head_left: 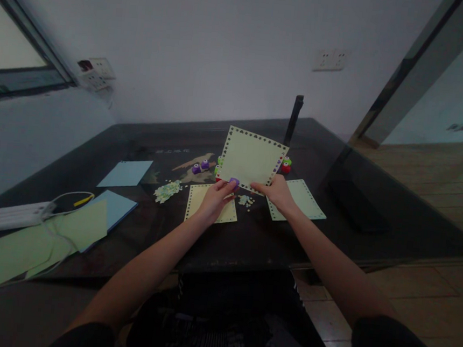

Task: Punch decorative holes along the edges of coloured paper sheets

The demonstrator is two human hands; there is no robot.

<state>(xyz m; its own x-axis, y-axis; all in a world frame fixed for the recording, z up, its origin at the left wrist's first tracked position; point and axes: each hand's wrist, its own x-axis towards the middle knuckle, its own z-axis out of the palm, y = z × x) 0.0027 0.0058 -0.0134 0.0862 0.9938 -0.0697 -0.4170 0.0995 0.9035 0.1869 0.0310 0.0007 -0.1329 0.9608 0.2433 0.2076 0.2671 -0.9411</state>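
Observation:
I hold a pale yellow-green paper sheet [251, 158] upright above the dark table [250, 234]; shapes are punched all along its border. My left hand [216, 198] is closed on a small purple paper punch [234, 182] at the sheet's lower left edge. My right hand [277, 192] pinches the sheet's lower right edge. Under my hands lie two more punched sheets, a yellow one [197, 198] and a pale green one [304, 197], with small paper bits [246, 200] between them.
Two purple punches [200, 166] and a red-green one [286, 165] sit behind the sheet. A heap of punched scraps [167, 190] lies left of centre. Blue [125, 173] and green papers [26, 247], a white power strip [9, 215] with cable sit at left. A dark upright post [294, 119] stands behind.

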